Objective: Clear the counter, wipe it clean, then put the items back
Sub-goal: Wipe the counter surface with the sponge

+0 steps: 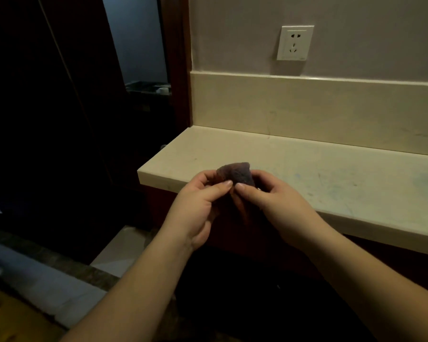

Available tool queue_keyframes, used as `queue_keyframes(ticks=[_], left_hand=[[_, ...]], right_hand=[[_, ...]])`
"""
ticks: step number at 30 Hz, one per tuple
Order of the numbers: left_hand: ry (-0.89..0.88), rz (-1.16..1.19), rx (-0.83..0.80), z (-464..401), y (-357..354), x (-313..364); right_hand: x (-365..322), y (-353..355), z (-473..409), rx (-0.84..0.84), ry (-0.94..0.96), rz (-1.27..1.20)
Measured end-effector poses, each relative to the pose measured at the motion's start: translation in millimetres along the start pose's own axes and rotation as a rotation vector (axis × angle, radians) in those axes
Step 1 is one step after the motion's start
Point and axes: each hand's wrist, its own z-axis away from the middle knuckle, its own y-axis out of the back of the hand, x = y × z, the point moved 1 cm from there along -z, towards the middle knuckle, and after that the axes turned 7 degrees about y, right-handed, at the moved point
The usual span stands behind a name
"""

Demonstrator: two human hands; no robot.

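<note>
A small dark reddish-purple cloth (pixel 236 173) is bunched between both hands, just above the front left corner of the cream stone counter (pixel 307 174). My left hand (pixel 198 206) pinches its left side with thumb and fingers. My right hand (pixel 272 201) pinches its right side, the two thumbs almost touching. The lower part of the cloth hangs down between my palms and is mostly hidden. The counter top carries faint bluish smears and scratch marks and nothing stands on it in view.
A cream backsplash (pixel 307 107) runs behind the counter, with a white wall socket (pixel 295 43) above it. A dark wooden door frame (pixel 181 70) borders the counter's left end. A dim room lies beyond the doorway. A pale ledge (pixel 47 287) crosses the lower left.
</note>
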Motion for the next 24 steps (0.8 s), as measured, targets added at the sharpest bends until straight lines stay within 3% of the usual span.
queue_keyframes(ticks=[6, 9, 13, 16, 18, 22, 24], left_hand=[[-0.072, -0.131, 0.058, -84.3, 14.5, 30.4], [-0.073, -0.234, 0.093, -118.5, 27.9, 44.8], [-0.093, -0.442, 0.179, -148.2, 63.6, 66.0], [-0.260, -0.876, 0.488, -161.3, 101.8, 80.0], [-0.317, -1.045, 0.644, -168.5, 128.1, 85.8], [-0.274, -1.169, 0.708, -190.5, 177.5, 84.5], [-0.229, -1.135, 0.678, -196.8, 192.1, 82.0]], right_hand=[[5.6, -1.3, -95.7, -0.100, 0.028, -0.046], [9.9, -2.0, -138.8, -0.149, 0.053, 0.060], [13.1, -6.3, -195.8, -0.186, 0.140, 0.365], [23.0, -17.4, -241.6, -0.162, 0.250, 0.642], [36.1, -29.0, -270.7, -0.186, 0.306, 0.807], [60.0, -49.8, -305.1, -0.234, 0.278, 1.061], [69.8, -60.4, -309.6, -0.238, 0.260, 1.072]])
